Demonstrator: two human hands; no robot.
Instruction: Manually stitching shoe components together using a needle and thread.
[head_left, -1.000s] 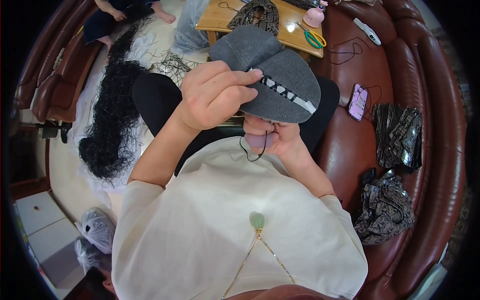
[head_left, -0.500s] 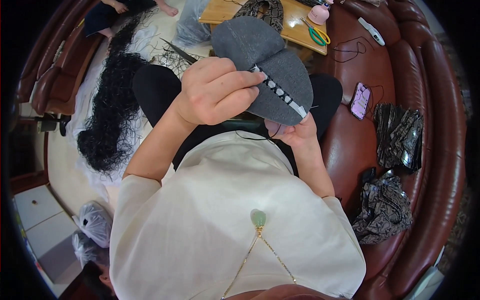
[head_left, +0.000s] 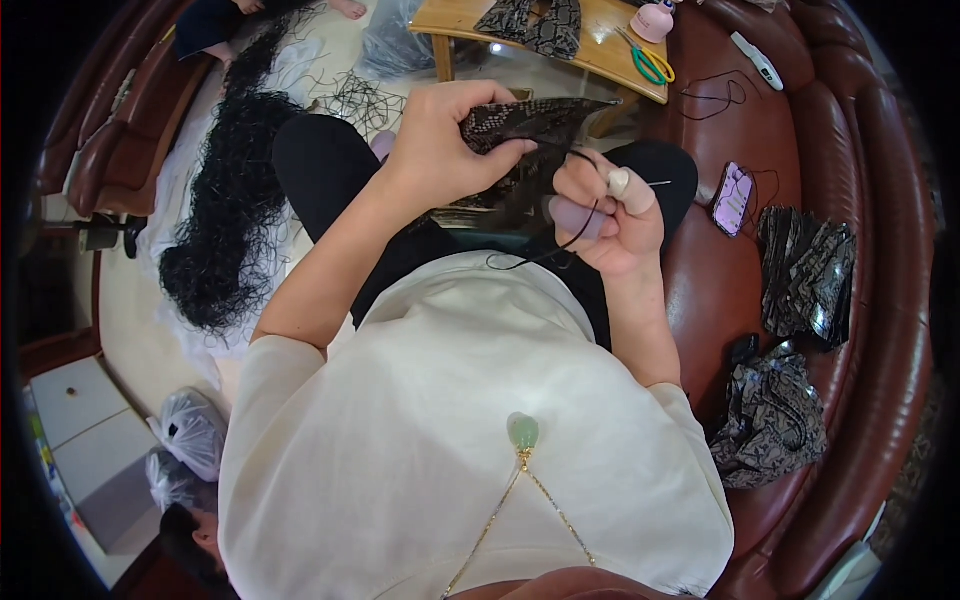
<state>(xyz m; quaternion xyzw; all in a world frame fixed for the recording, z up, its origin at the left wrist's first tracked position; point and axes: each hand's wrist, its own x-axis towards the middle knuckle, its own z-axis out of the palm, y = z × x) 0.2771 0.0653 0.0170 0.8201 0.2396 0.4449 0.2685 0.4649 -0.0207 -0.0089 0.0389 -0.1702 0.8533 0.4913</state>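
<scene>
My left hand (head_left: pixel 435 145) pinches a snakeskin-print piece (head_left: pixel 535 122) between thumb and fingers, its patterned side showing and its narrow tip pointing right. To the right of it, my right hand (head_left: pixel 620 220) is closed, apart from the piece. A thin needle (head_left: pixel 659 183) sticks out beside its finger, which has a pale wrapping (head_left: pixel 619 182). Purple covering shows on another fingertip. Black cord (head_left: pixel 582 236) runs from the piece across my right fist and loops down toward my lap. How the fingers grip the needle is partly hidden.
Beyond my knees, a wooden table (head_left: pixel 600 60) bears scissors (head_left: pixel 652 66), a pink bottle (head_left: pixel 652 20) and another snakeskin-print piece (head_left: pixel 532 24). On the sofa lie a purple phone (head_left: pixel 733 200) and stacked pieces (head_left: pixel 808 275). Tangled black cord (head_left: pixel 225 215) covers the left floor. Another person's foot (head_left: pixel 348 8) shows.
The piece has turned from its grey side, with the white laced strip, to its patterned side. My right hand has come away from its edge, the cord stretching between them.
</scene>
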